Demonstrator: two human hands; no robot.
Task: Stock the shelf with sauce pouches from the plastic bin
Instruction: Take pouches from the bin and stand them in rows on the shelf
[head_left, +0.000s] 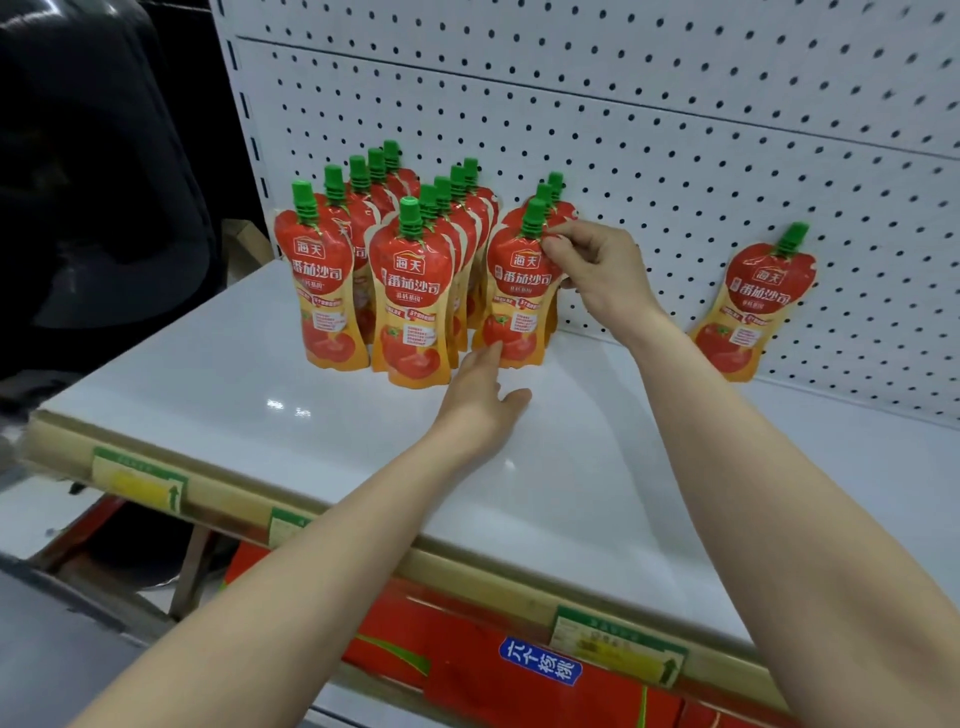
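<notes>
Several red tomato sauce pouches with green caps stand in three rows on the white shelf (260, 395), at its back left. My right hand (592, 265) pinches the shoulder of the front pouch (517, 291) of the right-hand row. My left hand (480, 395) reaches in with straight fingers, and its fingertips touch the bottom of that same pouch. Front pouches of the other rows stand at left (322, 291) and middle (413, 306). One more pouch (753, 306) leans alone against the pegboard further right. The plastic bin is out of view.
A white pegboard back wall (675, 130) rises behind the shelf. The shelf's front edge carries a beige price rail with green and yellow labels (137, 480). Red cartons (519, 670) lie on the level below. A dark bulky object (88, 171) stands at the left.
</notes>
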